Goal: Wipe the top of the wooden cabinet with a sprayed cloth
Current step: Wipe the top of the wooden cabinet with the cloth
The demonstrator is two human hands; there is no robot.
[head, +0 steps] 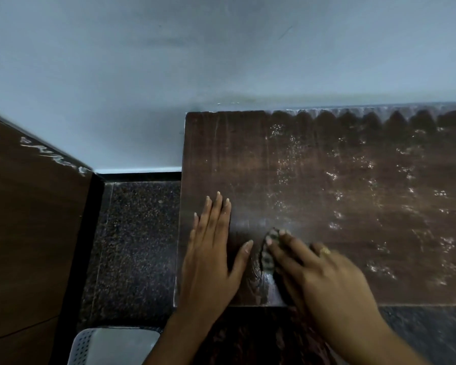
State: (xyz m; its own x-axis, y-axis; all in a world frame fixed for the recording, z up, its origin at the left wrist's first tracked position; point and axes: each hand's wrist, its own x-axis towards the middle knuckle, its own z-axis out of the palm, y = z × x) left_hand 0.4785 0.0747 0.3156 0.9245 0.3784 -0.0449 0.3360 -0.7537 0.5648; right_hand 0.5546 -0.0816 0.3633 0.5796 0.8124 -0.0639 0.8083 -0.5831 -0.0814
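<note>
The dark wooden cabinet top (340,180) fills the right half of the view, dusty and speckled with white spray droplets on its right part. My left hand (213,248) lies flat on its near left corner, fingers together and pointing away from me. My right hand (319,270), with a ring on one finger, presses a small dark cloth (269,255) onto the wood just right of the left thumb. Most of the cloth is hidden under the fingers. The right hand is blurred.
A pale wall (221,61) runs behind the cabinet. Another brown wooden panel (29,233) stands at the left, with speckled dark floor (134,246) between it and the cabinet. A white perforated basket (111,346) sits low on the floor by my left forearm.
</note>
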